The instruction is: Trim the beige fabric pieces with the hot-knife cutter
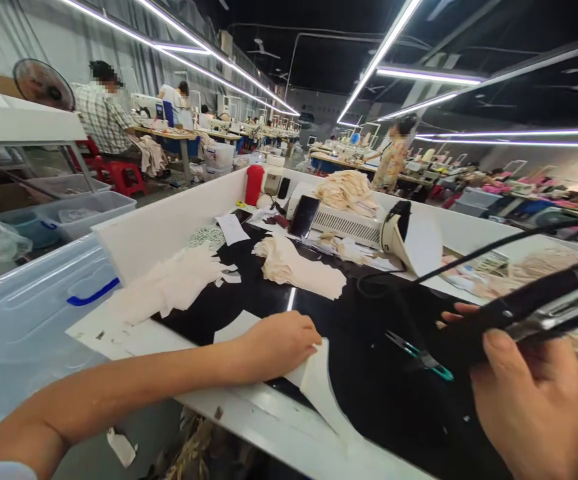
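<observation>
Right hand [533, 407] clenched round black corded tool [533, 310], held above worktop [249, 407] near right corner. Long axis left-right, can't tell which end leads. Not on cloth yet. Left hand [279, 343] spread flat, pinning white cloth piece [323, 387] at near edge, strip tailing toward me. Scissors [419, 357] between. Cut piles [169, 283] back left, so early days imo.

Open black worktop [369, 320] between left hand [279, 343] and right hand [533, 400], only teal scissors [419, 357] lying in gap. Right side blocked by black-handled tool [543, 307] gripped in right hand, cable [469, 257] strung above surface. Far side crowded: cream fabric piles [299, 267], white machine [349, 223], propped phone [303, 215]. Left edge walled by white partition [169, 220], fabric heap [169, 283] just beside it
</observation>
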The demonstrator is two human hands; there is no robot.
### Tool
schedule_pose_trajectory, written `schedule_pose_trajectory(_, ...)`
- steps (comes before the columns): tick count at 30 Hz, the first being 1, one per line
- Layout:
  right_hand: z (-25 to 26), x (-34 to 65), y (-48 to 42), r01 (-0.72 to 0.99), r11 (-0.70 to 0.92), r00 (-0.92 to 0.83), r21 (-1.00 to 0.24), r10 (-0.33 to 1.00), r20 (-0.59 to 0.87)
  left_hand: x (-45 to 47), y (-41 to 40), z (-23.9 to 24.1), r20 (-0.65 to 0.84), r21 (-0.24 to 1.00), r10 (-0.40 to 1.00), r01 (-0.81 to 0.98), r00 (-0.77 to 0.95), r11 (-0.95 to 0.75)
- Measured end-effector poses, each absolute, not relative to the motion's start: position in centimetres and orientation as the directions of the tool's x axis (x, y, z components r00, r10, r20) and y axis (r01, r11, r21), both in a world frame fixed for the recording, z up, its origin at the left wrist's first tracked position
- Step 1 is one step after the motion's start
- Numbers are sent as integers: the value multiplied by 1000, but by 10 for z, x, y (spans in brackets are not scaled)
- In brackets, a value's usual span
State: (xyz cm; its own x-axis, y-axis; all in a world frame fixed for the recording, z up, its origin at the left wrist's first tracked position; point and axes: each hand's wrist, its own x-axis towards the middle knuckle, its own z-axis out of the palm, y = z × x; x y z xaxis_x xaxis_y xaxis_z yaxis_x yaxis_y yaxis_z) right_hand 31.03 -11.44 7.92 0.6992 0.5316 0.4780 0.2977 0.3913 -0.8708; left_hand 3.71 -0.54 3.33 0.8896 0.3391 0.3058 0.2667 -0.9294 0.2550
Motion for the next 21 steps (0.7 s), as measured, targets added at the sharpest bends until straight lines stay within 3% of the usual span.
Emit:
schedule_pose_trajectory(2, 85, 306, -105, 265, 380, 723, -886, 530, 443, 43, -1, 38, 252, 310, 475, 394, 843, -865)
schedule_pose_trajectory(5, 92, 292, -94, 232, 440, 677, -868, 568, 468, 52, 0, 40, 145, 323, 568, 504, 810, -801)
schedule_pose_trajectory(8, 96, 277, -88, 200, 477, 623, -856, 613, 487, 59, -2, 36, 102, 359, 591, 525, 800, -772)
schedule_pose_trajectory(14, 92, 249, -69, 240, 566, 584, -789, 565, 583, 59, -3, 20, 131, 507, 626, 491, 769, -709)
schedule_pose_trajectory(21, 77, 231, -45, 98, 629, 603, -771, 579, 549, 56, -4, 19, 155, 544, 612, 450, 775, -708)
